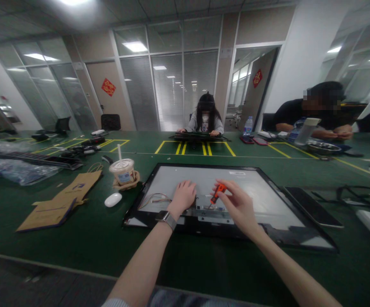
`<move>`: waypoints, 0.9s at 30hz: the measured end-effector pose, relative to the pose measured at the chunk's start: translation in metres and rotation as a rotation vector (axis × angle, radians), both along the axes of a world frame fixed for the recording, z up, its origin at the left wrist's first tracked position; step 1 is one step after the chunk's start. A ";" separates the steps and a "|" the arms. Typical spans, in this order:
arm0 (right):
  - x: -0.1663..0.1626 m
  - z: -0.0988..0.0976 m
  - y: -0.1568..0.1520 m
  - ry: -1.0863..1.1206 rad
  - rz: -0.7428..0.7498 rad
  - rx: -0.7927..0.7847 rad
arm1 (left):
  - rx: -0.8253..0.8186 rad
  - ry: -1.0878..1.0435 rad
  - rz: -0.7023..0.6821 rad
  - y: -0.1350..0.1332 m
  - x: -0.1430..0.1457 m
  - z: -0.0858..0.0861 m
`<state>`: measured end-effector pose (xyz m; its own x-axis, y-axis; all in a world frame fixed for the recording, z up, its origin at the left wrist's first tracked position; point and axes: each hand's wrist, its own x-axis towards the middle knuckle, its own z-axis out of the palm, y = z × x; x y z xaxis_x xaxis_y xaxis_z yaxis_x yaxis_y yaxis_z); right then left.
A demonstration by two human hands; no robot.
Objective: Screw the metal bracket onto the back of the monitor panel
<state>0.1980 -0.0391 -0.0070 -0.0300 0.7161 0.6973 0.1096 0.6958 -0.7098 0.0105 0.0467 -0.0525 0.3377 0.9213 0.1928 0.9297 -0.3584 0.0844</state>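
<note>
A flat display panel point(175, 179) with a black frame and pale grey back lies face down on the green table. At its near middle is a metal bracket plate point(215, 218) with a small circuit board. My right hand point(238, 204) is closed around the handle of an orange and black screwdriver point(217, 194), which tilts with its tip down at the bracket area. My left hand point(184, 195) lies on the panel just left of the bracket, fingers stretched out, holding nothing visible. Thin wires point(156, 198) run along the panel left of that hand.
Left of the panel are a white mouse point(113, 199), a drink cup point(123, 171) with a straw, and paper bags point(55, 204). A dark flat bar point(311, 206) and cables lie to the right. Across the table, a person point(204, 121) holds a dark panel; another sits at right.
</note>
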 end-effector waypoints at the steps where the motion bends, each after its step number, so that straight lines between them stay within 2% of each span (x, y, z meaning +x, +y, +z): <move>1: 0.000 0.000 0.000 -0.003 -0.009 0.004 | -0.002 -0.002 0.000 0.000 0.000 0.000; 8: 0.001 0.003 -0.003 -0.043 -0.118 0.060 | 0.007 0.003 -0.010 -0.001 -0.001 0.001; 17: 0.003 0.000 -0.002 -0.104 -0.050 0.054 | 0.002 -0.012 -0.001 -0.001 0.000 0.000; 23: 0.003 -0.001 0.003 -0.034 0.069 -0.018 | -0.008 -0.002 0.005 -0.002 0.001 0.003; 27: 0.004 0.004 0.003 0.035 0.042 -0.024 | -0.013 0.006 0.011 -0.002 0.001 0.003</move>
